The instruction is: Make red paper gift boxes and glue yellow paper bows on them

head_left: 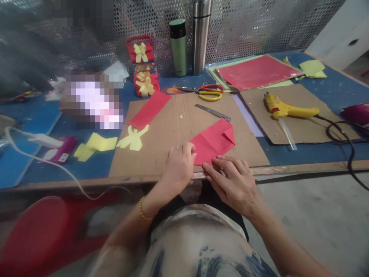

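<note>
Creasing the folded red paper sheet (pixel 213 141) at the near edge of the brown cardboard mat (pixel 173 127): left hand (pixel 179 166) pins its left corner with curled fingers, right hand (pixel 230 179) presses flat, fingers together; a firm, even stroke would likely sharpen the fold.

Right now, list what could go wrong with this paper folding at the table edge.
The folded red paper lies near the cardboard mat's front edge under the left hand and right hand; it could slip off or crease crooked. The glue gun lies on cardboard with its black cord trailing off the edge; a snag might drag it.
</note>
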Motion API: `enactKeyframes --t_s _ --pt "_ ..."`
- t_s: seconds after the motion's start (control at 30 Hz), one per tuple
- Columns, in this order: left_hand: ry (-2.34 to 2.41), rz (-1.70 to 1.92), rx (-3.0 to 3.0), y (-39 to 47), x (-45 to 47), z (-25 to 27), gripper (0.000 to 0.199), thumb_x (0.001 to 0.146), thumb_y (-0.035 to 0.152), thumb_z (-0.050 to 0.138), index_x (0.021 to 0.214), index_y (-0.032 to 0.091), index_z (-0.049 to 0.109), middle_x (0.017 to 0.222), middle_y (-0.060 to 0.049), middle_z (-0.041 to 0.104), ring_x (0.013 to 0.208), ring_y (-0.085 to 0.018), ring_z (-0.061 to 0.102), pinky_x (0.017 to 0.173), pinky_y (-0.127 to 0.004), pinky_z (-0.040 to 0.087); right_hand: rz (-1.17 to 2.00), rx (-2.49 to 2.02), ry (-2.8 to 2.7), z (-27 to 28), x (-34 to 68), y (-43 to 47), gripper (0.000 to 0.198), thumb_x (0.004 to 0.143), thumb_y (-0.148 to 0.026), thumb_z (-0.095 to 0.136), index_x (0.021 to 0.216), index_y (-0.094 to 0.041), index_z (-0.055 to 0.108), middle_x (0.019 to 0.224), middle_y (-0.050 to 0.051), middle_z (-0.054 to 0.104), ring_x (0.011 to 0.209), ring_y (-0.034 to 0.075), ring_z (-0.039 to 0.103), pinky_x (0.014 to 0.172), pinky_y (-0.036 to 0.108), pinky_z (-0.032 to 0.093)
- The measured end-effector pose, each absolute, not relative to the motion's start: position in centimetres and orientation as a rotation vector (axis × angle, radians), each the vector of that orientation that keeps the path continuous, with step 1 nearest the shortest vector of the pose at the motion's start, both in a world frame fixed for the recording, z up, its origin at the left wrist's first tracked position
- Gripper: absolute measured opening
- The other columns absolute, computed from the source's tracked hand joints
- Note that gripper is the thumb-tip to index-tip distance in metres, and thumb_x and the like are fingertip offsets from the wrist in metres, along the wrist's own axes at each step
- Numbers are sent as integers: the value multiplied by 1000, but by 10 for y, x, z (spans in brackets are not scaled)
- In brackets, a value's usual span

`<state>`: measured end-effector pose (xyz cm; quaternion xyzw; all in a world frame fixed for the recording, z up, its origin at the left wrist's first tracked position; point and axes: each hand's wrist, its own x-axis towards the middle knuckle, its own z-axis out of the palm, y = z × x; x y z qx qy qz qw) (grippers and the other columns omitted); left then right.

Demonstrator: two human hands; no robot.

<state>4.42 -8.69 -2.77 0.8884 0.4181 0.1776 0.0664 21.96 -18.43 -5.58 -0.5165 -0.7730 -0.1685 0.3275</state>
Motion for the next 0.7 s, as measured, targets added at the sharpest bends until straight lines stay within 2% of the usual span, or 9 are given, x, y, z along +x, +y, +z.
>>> enactKeyframes --t_s 0.43,0.7 --pt "1300 523 2630 -87 47 -28 6 102 15 50 101 20 54 93 -6 69 80 -22 64 78 -37 49 -425 -1378 -2024 -57 219 -185 24 98 -23 66 121 -21 72 109 12 72 110 28 65 90 42 50" --pt "1276 525 2642 -86 47 -28 7 101 15 48 101 20 54 93 -6 70 81 -22 65 77 -37 49 -485 -1380 -2083 -52 219 -185 23 99 -24 65 120 -17 72 107 13 73 110 28 63 90 42 49"
